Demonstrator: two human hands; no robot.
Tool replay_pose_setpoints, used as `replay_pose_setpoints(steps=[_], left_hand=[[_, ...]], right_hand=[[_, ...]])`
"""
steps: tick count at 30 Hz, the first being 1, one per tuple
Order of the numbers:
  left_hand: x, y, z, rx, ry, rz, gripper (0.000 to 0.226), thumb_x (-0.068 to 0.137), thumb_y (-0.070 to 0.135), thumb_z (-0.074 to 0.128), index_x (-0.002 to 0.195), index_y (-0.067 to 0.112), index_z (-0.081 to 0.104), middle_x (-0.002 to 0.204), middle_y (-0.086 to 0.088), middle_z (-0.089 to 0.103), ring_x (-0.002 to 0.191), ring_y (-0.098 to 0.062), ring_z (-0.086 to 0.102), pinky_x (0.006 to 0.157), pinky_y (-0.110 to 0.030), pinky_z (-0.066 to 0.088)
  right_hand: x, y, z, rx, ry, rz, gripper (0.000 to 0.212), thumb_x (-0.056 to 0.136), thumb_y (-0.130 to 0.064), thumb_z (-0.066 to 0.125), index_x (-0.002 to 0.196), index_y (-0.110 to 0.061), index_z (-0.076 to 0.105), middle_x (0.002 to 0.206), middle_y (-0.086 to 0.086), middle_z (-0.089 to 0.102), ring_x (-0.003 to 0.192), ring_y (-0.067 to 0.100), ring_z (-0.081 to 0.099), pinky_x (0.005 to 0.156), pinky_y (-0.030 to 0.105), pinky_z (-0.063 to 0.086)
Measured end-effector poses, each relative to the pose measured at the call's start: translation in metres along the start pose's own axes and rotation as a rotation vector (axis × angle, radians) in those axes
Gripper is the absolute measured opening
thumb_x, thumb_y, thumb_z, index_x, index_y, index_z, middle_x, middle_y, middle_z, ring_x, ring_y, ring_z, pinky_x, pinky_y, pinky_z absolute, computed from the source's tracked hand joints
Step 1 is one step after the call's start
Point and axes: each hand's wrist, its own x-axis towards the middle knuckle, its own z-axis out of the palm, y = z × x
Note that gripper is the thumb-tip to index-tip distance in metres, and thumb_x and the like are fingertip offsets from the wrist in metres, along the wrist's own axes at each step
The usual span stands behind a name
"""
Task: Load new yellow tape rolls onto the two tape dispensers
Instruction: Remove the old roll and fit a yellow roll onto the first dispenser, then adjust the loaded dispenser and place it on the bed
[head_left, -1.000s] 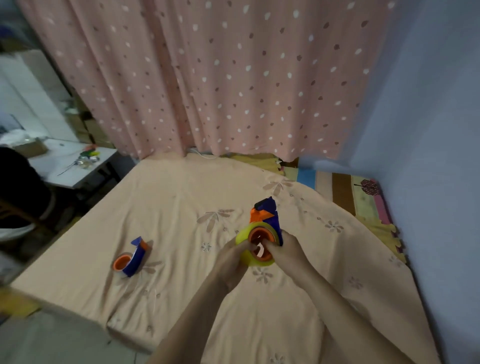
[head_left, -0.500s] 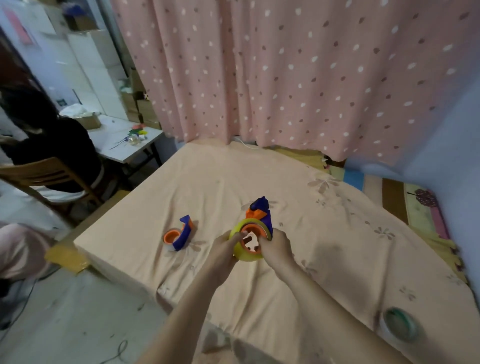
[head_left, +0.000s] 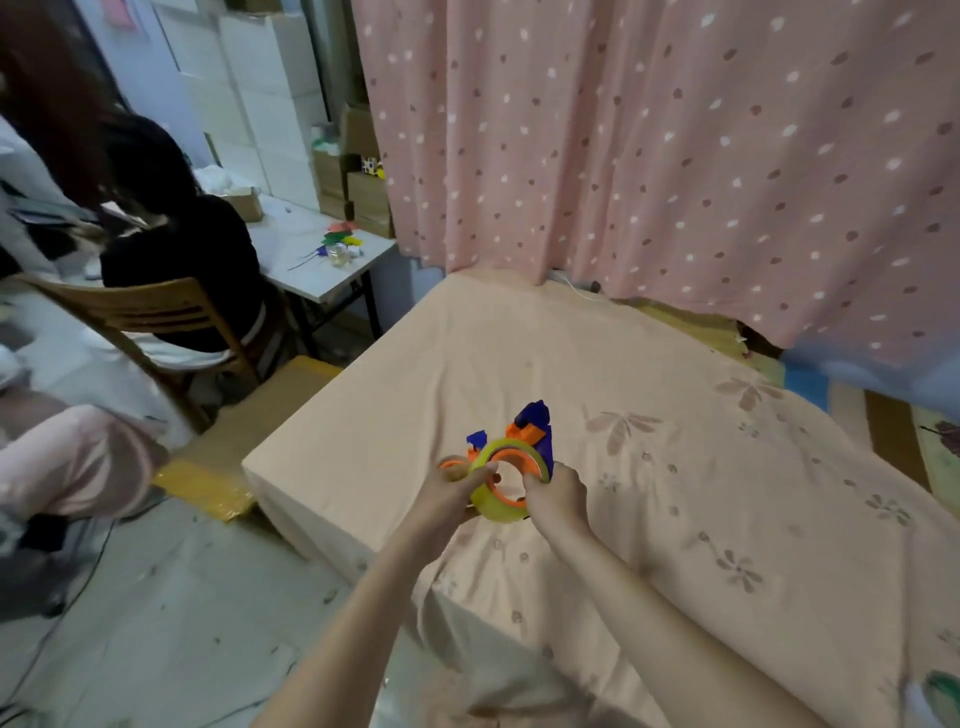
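Observation:
A yellow tape roll (head_left: 492, 503) sits around the orange hub of a blue and orange tape dispenser (head_left: 534, 425), held just above the peach bedsheet. My left hand (head_left: 445, 496) pinches the roll's left rim. My right hand (head_left: 557, 492) grips the dispenser's right side, fingers against the roll. The second blue and orange dispenser (head_left: 474, 439) lies on the sheet just behind my left hand, mostly hidden by it. A blurred greenish tape roll (head_left: 941, 690) lies at the bottom right edge.
The bed (head_left: 675, 415) has its corner just left of my hands, with bare floor (head_left: 156, 623) below. A person sits on a wooden chair (head_left: 130, 312) at a white table (head_left: 311, 260) to the left. A pink dotted curtain (head_left: 649, 156) hangs behind the bed.
The view has swung left, showing the chair and floor. My hands stay on the roll and dispenser, and now overlap the second dispenser, which earlier lay clear to their left.

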Motion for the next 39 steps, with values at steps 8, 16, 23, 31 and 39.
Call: replay_pose_setpoints(steps=[8,16,23,31,39], left_hand=[[0.03,0.04,-0.083,0.14,0.057,-0.024,0.043,0.096,0.032,0.065,0.114,-0.006,0.068,0.114,-0.022,0.074,0.084,-0.018,0.075,0.073,-0.028,0.062],[0.082,0.088,-0.114,0.296,0.115,-0.07,0.044,0.098,0.037,0.062,0.119,-0.002,0.065,0.121,-0.015,0.07,0.109,-0.032,0.07,0.087,-0.039,0.062],[0.13,0.137,-0.124,0.418,0.096,-0.088,0.044,0.097,0.04,0.062,0.122,0.003,0.064,0.121,-0.009,0.071,0.111,-0.029,0.069,0.095,-0.045,0.059],[0.176,0.166,-0.157,0.406,0.047,-0.056,0.041,0.092,0.042,0.068,0.117,0.009,0.066,0.115,-0.007,0.074,0.106,-0.028,0.071,0.088,-0.04,0.062],[0.224,0.155,-0.229,0.394,-0.087,-0.148,0.029,0.089,0.038,0.073,0.108,0.017,0.068,0.11,-0.011,0.075,0.097,-0.023,0.074,0.08,-0.032,0.064]], right_hand=[[0.03,-0.05,0.075,-0.058,-0.097,-0.023,0.02,0.092,-0.022,0.055,0.095,-0.005,0.065,0.092,0.01,0.07,0.07,0.019,0.061,0.046,0.022,0.04],[0.091,-0.087,0.111,-0.13,-0.196,-0.052,0.02,0.088,-0.037,0.054,0.08,-0.02,0.062,0.079,0.0,0.07,0.078,0.025,0.067,0.076,0.039,0.059],[0.14,-0.123,0.119,-0.033,-0.221,-0.064,0.02,0.09,-0.029,0.062,0.094,-0.011,0.07,0.087,0.006,0.074,0.068,0.024,0.073,0.065,0.036,0.064],[0.173,-0.158,0.15,-0.018,-0.109,-0.091,0.016,0.091,-0.021,0.06,0.096,-0.009,0.069,0.088,0.007,0.073,0.08,0.028,0.071,0.075,0.04,0.062],[0.184,-0.163,0.213,-0.071,-0.009,0.035,0.013,0.089,-0.019,0.061,0.094,-0.011,0.07,0.087,0.007,0.072,0.08,0.027,0.069,0.07,0.034,0.058]])
